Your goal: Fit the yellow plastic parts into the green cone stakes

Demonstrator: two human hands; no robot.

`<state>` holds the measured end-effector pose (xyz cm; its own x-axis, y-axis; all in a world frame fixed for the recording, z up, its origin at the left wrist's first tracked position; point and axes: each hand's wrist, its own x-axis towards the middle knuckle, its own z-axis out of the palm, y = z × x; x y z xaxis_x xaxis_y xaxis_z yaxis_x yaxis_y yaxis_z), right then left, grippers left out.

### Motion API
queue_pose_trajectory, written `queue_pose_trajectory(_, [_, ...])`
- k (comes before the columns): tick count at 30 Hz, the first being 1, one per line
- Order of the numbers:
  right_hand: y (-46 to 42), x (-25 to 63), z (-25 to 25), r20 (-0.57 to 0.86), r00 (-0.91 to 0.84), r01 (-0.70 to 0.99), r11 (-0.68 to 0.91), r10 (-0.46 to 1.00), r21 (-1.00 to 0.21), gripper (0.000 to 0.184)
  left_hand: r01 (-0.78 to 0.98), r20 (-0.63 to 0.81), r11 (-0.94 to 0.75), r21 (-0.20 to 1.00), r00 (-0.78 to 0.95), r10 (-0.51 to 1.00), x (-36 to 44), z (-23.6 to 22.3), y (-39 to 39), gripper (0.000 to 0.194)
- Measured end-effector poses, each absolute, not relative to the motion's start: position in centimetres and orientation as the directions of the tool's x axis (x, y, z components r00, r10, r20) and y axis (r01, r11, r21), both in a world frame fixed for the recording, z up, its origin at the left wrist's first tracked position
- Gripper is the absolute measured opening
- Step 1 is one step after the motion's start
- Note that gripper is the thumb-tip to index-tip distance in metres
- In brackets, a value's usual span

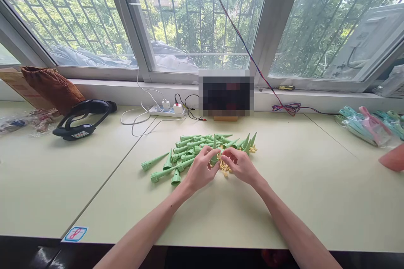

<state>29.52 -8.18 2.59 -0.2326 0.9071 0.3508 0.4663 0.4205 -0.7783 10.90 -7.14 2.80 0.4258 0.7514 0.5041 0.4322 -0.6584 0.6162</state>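
On the middle of the worktop (240,214), the two hands meet over a heap of green cones (181,150). Between the thumb and fingers of the left hand (202,169), one cone (213,159) is held upright, its tip pointing up and its wide end low, just left of the right fingertips. The right hand (242,165) is nearly closed, thumb and fingers drawn together close beside that cone; whether they pinch a small piece cannot be told.

Most of the green cones lie left of and beyond the left hand, many on their sides with ends overlapping. A few stand tilted just beyond the right hand. Small yellow pieces (225,169) lie between and under the hands, with more at the heap's right edge. Far left are black headphones (82,119); beyond the heap, a white power strip (167,111) lies near the windowsill.
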Motion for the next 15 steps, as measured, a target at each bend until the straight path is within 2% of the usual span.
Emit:
queue_pose_trajectory(7, [-8.10, 29.56, 2.44, 0.385, -0.249, 0.434, 0.458, 0.889, -0.776, 0.017, 0.432, 0.504, -0.659, 0.616, 0.426, 0.751, 10.89, 2.76, -7.01, 0.027])
queue_pose_trajectory(15, [-8.03, 29.52, 2.36, 0.350, -0.265, 0.486, 0.438, 0.899, -0.757, 0.037, 0.413, 0.510, -0.678, 0.608, 0.452, 0.732, 10.97, 2.82, -7.29, 0.027])
